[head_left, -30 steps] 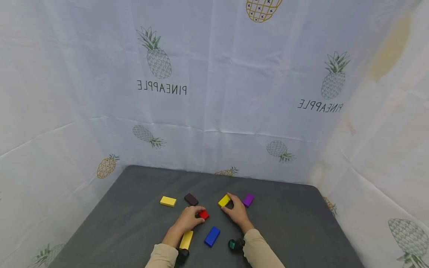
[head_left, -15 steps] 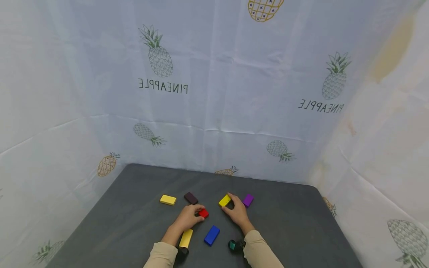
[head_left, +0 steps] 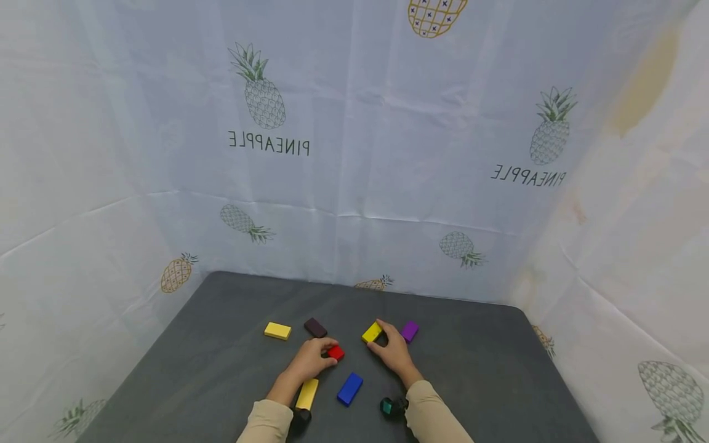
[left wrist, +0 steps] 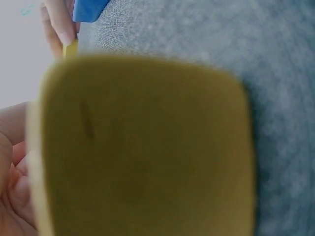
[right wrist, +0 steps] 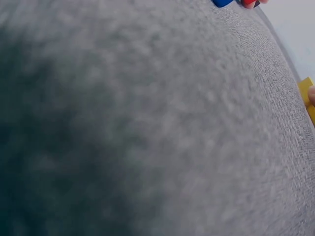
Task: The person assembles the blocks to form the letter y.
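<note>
In the head view, my left hand (head_left: 308, 359) grips a red block (head_left: 336, 352) between thumb and fingers at the middle of the dark table (head_left: 476, 369). Farther right, my right hand (head_left: 394, 351) pinches a bright yellow block (head_left: 371, 333) by its ends. A blue block (head_left: 350, 389) lies between the two forearms. Beside the left wrist is a paler yellow block (head_left: 307, 394), which fills much of the left wrist view, blurred and close. The right wrist view catches only fingertips (right wrist: 312, 95) on the yellow block at its right edge.
A pale yellow block (head_left: 277, 331) and a dark brown block (head_left: 316, 327) lie beyond the left hand. Just past the right hand sits a purple block (head_left: 410, 331). A pineapple-printed cloth (head_left: 354, 154) hangs behind the table and along its sides.
The right hand and its yellow block have shifted very slightly to the right. The left hand keeps its hold on the red block, with almost no movement.
</note>
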{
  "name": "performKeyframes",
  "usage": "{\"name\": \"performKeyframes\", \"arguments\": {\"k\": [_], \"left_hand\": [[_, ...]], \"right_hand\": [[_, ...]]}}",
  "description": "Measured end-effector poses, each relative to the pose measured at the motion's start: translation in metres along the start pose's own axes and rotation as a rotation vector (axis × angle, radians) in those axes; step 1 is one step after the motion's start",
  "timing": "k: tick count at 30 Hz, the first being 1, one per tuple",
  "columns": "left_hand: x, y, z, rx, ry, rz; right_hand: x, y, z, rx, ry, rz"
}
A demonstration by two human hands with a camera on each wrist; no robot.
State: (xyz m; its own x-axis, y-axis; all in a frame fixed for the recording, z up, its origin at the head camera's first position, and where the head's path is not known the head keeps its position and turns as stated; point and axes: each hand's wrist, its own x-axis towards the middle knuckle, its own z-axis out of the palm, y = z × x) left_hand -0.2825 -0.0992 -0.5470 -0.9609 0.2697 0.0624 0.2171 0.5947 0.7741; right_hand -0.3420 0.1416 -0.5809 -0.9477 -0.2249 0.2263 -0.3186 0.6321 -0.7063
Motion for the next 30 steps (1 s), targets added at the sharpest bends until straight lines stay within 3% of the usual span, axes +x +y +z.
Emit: {"name": "performKeyframes", "arguments": {"k": [6,16,30], "left_hand": [[-0.002,0.001,-0.001,-0.027,0.014,0.021],[0.002,-0.001,-0.001,-0.061,0.008,-0.031],[0.0,0.003,0.0,-0.093,0.046,-0.009]], "right_hand": [[-0.005,-0.001,-0.003,0.014,-0.004,0.0],[-0.01,-0.002,-0.006,0.04,0.003,0.006],[-0.016,-0.002,-0.009,0.062,0.017,0.004]]}}
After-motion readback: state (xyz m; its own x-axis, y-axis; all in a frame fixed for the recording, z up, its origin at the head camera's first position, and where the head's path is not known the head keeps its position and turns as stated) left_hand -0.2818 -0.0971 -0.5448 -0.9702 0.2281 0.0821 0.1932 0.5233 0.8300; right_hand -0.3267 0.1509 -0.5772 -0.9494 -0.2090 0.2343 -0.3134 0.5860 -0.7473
